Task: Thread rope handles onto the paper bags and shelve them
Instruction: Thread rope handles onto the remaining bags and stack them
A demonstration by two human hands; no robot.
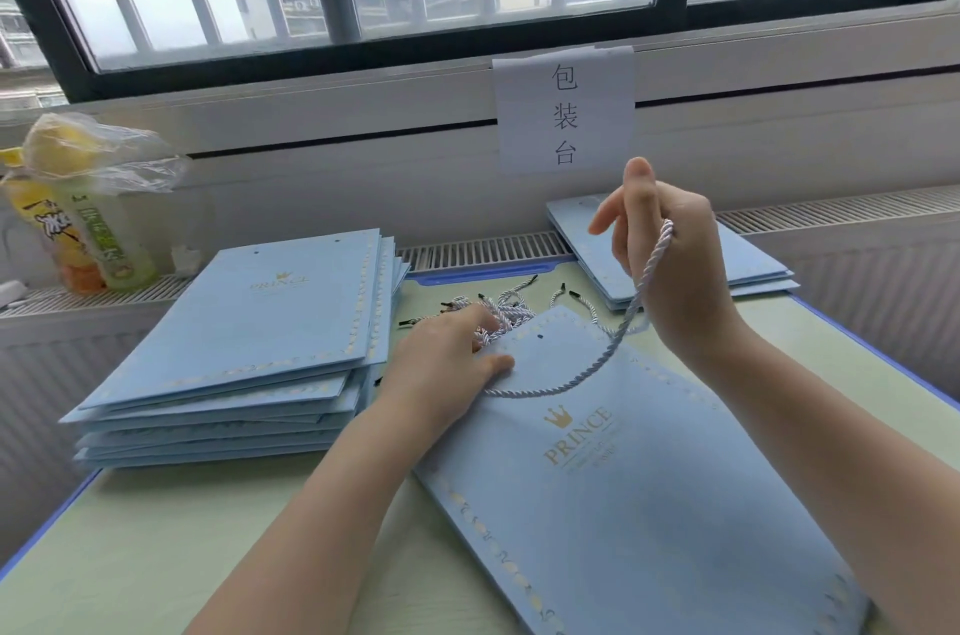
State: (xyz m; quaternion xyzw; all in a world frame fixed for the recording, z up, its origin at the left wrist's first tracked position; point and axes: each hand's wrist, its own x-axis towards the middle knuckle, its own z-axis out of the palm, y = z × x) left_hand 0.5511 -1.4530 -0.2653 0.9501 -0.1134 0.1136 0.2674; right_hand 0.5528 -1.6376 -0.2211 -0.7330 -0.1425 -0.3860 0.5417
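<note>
A flat light-blue paper bag [639,489] printed PRINCE lies on the table in front of me, its punched top edge pointing away. My left hand [447,354] rests on the bag's top left corner, fingers at the edge and touching the heap of ropes. My right hand [670,260] is raised above the bag and grips a white twisted rope [587,369]. The rope hangs down from that hand and curves across the bag toward my left hand. A heap of loose white ropes with black tips [506,309] lies just beyond the bag.
A tall stack of flat blue bags [249,354] sits at the left. A smaller stack [748,265] sits at the back right by the radiator grille. A drink bottle under a plastic bag [78,219] stands far left. A paper sign [565,115] hangs below the window.
</note>
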